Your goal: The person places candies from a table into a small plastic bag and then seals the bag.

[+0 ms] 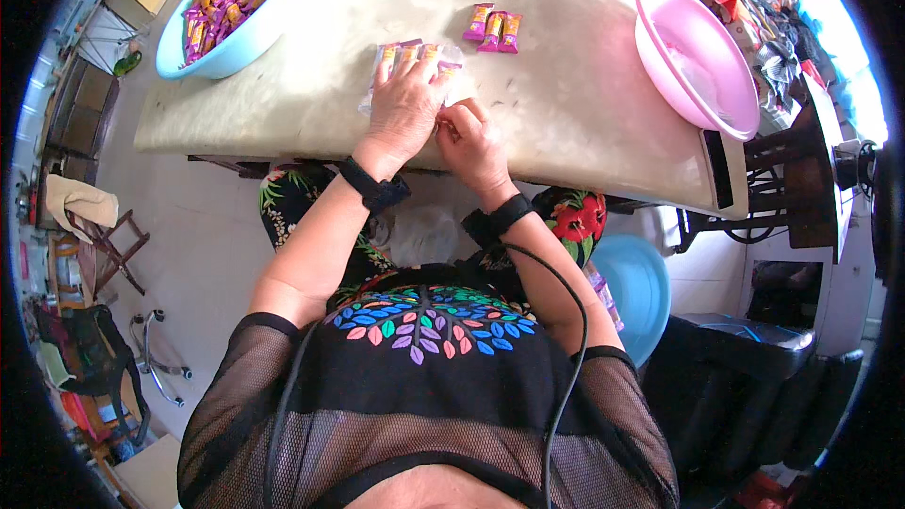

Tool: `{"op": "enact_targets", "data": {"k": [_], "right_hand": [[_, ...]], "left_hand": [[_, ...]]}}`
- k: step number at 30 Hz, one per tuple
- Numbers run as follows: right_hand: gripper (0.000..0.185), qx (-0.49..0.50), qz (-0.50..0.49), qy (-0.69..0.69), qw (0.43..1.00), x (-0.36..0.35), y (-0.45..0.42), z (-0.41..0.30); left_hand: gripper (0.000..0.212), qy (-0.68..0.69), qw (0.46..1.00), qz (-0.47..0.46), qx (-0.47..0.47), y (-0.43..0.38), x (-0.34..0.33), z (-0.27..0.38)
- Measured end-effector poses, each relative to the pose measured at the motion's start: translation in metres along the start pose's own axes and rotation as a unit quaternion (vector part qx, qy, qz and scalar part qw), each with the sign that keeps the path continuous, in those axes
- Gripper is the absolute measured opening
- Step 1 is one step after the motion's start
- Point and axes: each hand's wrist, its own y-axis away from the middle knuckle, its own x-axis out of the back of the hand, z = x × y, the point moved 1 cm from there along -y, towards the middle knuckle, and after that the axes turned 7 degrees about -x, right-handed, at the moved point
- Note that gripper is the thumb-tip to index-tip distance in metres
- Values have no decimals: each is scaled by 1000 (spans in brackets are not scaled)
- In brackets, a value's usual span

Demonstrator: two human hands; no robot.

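Note:
A clear plastic bag (366, 100) with several purple-and-yellow wrapped snack bars (429, 51) inside lies flat on the table. My left hand (404, 109) rests palm down on it, fingers spread over the bars. Beside it, my right hand (472, 138) is curled at the bag's near right corner, thumb and fingertips pinched together; they seem to hold the bag's edge, though the fingers hide most of it. Beyond my hands, three loose wrapped bars (493, 28) lie side by side on the tabletop.
A blue basin (233, 60) heaped with wrapped bars stands at the table's (318, 134) far left. On the right are a pink basin (714, 78) holding clear plastic and a dark phone-like slab (718, 170) at the edge. Another blue basin (640, 290) sits lower, near my right elbow.

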Motion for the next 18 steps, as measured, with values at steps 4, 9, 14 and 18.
{"op": "enact_targets", "data": {"k": [4,9,14,18], "right_hand": [[14,-10,7,-10,1000,2,-1,-1],[14,-21,12,-5,1000,2,-1,-1],[13,-14,2,-11,1000,6,-2,-3],[14,-44,-3,-22,999,3,-3,-3]], "left_hand": [[24,20,999,-33,21,-4,-2,1],[24,28,998,-51,-2,-4,0,-5],[22,46,994,-98,33,-9,-8,-6],[26,42,991,-113,53,-10,-15,-8]]}}
